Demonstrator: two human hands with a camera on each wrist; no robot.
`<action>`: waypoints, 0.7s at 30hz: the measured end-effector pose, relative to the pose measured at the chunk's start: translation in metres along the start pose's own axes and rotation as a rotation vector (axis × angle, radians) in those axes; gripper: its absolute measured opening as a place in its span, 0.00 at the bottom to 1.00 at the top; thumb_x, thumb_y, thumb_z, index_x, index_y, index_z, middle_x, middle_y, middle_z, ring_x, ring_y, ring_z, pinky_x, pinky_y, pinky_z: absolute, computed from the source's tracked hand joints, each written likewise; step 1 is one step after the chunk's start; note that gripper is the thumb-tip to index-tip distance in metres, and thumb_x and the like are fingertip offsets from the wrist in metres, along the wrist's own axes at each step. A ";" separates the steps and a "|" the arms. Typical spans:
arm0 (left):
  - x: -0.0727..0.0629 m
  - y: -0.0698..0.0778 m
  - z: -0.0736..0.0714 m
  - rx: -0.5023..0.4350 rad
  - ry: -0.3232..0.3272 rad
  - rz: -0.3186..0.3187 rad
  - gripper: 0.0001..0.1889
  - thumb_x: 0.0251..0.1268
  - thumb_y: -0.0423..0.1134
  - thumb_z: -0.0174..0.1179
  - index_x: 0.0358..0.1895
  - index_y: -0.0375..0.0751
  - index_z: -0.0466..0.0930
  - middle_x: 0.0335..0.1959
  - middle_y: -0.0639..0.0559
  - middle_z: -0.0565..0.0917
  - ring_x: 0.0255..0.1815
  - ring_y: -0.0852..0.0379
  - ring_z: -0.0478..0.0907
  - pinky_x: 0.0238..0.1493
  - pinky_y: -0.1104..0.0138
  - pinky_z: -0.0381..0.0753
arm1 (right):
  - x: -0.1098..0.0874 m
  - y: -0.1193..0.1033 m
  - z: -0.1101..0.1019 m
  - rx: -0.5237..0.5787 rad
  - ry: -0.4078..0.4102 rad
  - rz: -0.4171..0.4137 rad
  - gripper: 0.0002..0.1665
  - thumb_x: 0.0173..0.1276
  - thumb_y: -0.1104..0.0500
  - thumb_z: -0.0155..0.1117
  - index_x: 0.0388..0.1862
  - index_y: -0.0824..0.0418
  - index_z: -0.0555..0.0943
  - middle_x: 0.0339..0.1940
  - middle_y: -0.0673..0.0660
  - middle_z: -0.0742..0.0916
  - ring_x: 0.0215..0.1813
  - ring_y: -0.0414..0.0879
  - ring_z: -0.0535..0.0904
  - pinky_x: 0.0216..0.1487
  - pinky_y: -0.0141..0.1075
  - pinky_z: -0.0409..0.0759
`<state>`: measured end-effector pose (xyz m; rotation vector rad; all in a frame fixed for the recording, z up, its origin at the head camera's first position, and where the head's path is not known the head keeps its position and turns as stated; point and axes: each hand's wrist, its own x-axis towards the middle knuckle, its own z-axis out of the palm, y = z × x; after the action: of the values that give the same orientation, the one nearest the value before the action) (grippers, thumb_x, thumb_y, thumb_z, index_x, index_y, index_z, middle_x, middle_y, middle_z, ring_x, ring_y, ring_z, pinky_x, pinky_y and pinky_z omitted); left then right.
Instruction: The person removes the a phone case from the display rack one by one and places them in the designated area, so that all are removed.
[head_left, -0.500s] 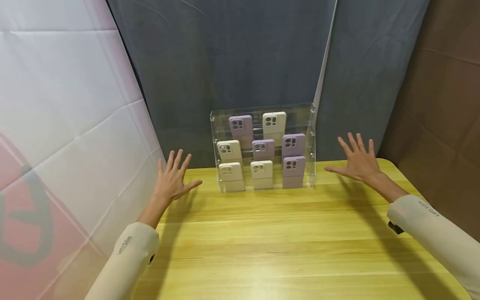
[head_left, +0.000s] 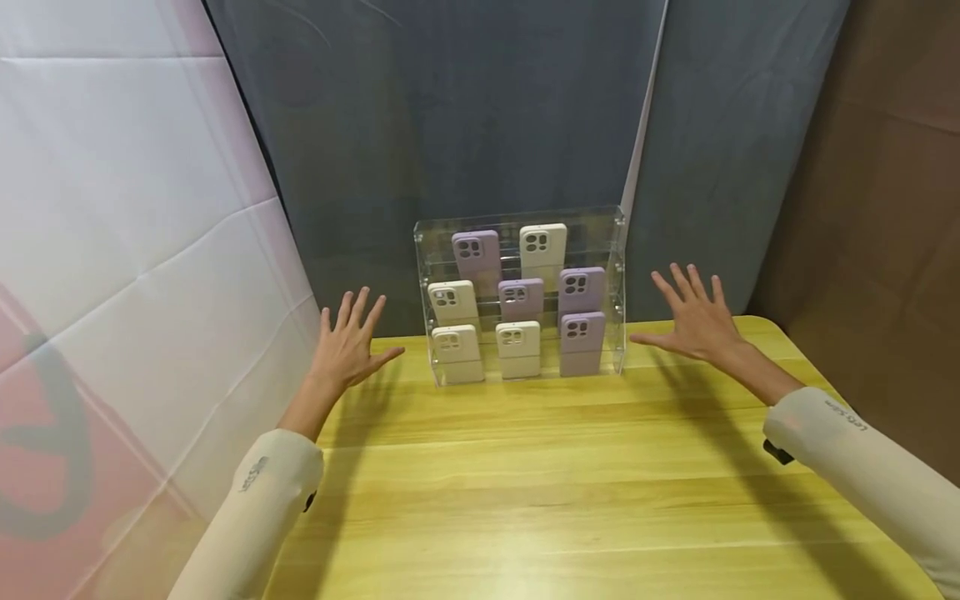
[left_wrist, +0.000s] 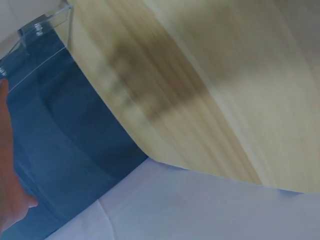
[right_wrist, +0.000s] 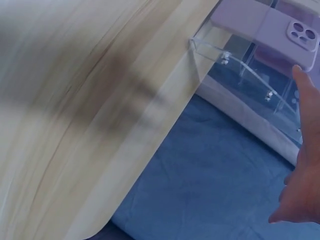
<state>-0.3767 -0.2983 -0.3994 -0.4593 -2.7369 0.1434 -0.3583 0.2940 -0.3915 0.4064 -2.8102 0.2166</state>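
A clear acrylic display rack stands at the table's far edge, holding several phone cases in three tiers. On top are a purple case and a white case. The middle tier has a white case on the left and two purple ones. At the bottom, two white cases sit left of a purple case. My left hand is left of the rack, fingers spread, holding nothing. To the rack's right, my right hand is likewise spread and apart from it; its thumb points toward the rack's side.
The rack stands on a yellow wood-grain table with a rounded far right corner. Behind it hangs a dark grey curtain. A white and pink cloth wall borders the left, a brown one the right.
Both hands have moved slightly inward, closer to the rack's sides, fingers still spread. The head view has shifted a little; the phone cases keep their places in the rack.
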 end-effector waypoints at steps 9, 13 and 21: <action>0.019 0.005 0.000 -0.060 -0.030 -0.012 0.54 0.69 0.71 0.58 0.86 0.45 0.44 0.86 0.37 0.42 0.84 0.32 0.44 0.77 0.28 0.48 | 0.000 -0.009 0.000 0.017 0.005 -0.022 0.70 0.59 0.25 0.70 0.87 0.56 0.50 0.86 0.68 0.50 0.85 0.69 0.41 0.80 0.71 0.34; 0.025 0.006 0.000 -0.079 -0.044 -0.012 0.55 0.69 0.71 0.58 0.86 0.46 0.42 0.86 0.37 0.42 0.84 0.32 0.44 0.76 0.28 0.49 | 0.000 -0.012 0.000 0.037 0.027 -0.043 0.69 0.58 0.26 0.72 0.87 0.55 0.52 0.86 0.68 0.52 0.85 0.68 0.43 0.81 0.70 0.36; 0.037 0.009 -0.001 -0.112 -0.025 0.000 0.55 0.69 0.68 0.61 0.87 0.47 0.41 0.85 0.36 0.46 0.83 0.31 0.46 0.76 0.27 0.48 | 0.002 -0.023 -0.004 0.059 0.050 -0.072 0.68 0.59 0.26 0.72 0.87 0.54 0.53 0.86 0.66 0.54 0.85 0.66 0.45 0.82 0.66 0.38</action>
<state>-0.4061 -0.2771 -0.3877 -0.4910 -2.7792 -0.0038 -0.3520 0.2726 -0.3843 0.5071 -2.7404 0.2908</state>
